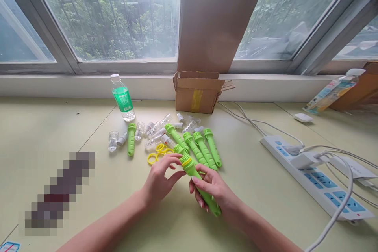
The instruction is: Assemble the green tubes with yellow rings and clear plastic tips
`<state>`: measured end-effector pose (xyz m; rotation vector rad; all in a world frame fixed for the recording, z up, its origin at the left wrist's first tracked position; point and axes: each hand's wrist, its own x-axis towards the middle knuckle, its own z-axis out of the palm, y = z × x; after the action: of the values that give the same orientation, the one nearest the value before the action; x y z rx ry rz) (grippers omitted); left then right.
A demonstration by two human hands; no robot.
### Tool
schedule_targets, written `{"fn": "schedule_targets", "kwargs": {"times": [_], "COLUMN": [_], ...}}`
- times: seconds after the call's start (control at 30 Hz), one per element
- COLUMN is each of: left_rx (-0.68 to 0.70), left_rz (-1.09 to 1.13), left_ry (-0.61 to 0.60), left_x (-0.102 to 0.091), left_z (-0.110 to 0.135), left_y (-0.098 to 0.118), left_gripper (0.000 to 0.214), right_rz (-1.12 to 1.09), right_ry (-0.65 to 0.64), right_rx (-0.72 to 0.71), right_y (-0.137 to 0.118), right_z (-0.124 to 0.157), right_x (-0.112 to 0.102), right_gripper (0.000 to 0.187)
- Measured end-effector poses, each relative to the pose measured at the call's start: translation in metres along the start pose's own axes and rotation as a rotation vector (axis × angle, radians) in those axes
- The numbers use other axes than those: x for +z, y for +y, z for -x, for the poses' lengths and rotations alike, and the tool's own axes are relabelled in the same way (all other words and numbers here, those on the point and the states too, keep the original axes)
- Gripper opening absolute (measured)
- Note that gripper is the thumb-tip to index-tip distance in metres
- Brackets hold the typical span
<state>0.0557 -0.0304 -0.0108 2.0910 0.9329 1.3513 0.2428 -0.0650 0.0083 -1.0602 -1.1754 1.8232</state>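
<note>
My right hand [213, 188] is wrapped round a green ribbed plastic handle [203, 193] that lies slanted on the pale table, threaded head up-left. A yellow ring [186, 161] sits on that head. The fingertips of my left hand [161, 179] pinch at the ring and the head. Just behind lie three more green handles [203, 149] side by side, another green handle [131, 138] apart to the left, loose yellow rings [156, 153] and several small clear plastic caps [153, 132].
A water bottle with a green label [123, 98] and an open cardboard box [197, 92] stand at the windowsill. A white power strip [315, 177] with plugged cables lies to the right. A blurred dark patch [59, 193] covers the left table.
</note>
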Motion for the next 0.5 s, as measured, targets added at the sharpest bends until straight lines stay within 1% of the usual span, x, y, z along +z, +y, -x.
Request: {"fn": "schedule_targets", "kwargs": {"times": [0.23, 0.5], "left_rx": [0.018, 0.026], "left_rz": [0.004, -0.003], "left_ry": [0.014, 0.012], "left_x": [-0.0015, -0.0025], "left_z": [-0.0009, -0.001], "left_y": [0.0005, 0.0012], "left_gripper": [0.013, 0.012], "right_rz": [-0.012, -0.001], "right_ry": [0.01, -0.053], "right_rx": [-0.007, -0.007], "right_y": [0.0027, -0.0031], "right_z": [-0.0002, -0.0004], "right_x": [-0.0004, 0.0002], "right_gripper": [0.032, 0.033]}}
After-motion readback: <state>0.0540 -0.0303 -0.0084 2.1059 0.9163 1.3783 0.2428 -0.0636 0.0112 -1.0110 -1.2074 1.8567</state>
